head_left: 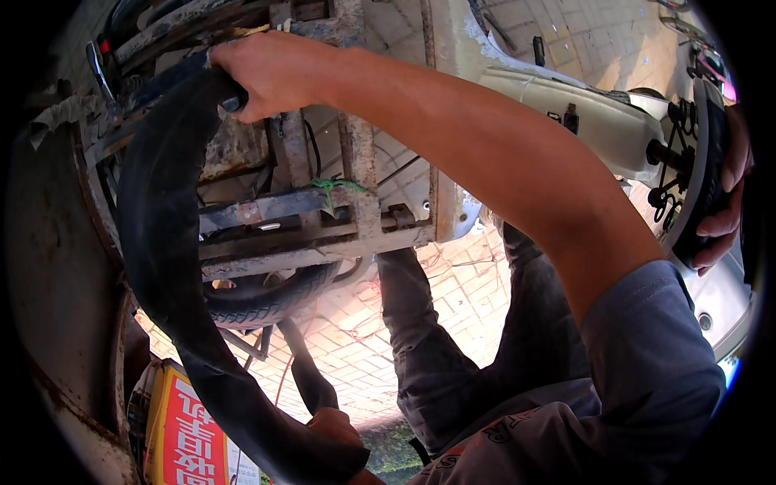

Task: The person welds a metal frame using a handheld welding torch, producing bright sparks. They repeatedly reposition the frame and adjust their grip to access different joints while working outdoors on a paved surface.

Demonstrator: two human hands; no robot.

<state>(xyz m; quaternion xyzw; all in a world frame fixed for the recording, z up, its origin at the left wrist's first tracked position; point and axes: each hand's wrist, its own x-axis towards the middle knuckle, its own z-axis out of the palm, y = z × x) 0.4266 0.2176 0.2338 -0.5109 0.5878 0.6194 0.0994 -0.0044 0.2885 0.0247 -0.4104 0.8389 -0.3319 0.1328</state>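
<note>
Black inner tube (pixel 162 242) arcs from top left down to bottom centre, long axis near vertical, just beside rusty frame (pixel 323 234). Right hand (pixel 267 73) clenched on upper end, left hand (pixel 335 432) wrapped round lower end.

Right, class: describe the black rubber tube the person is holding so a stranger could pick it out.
Start at the rusty metal frame, upper left. A limp black inner tube curves down in front of it, from the right hand to the left hand. Unlike the treaded tyre behind, it is smooth and flat.
</note>
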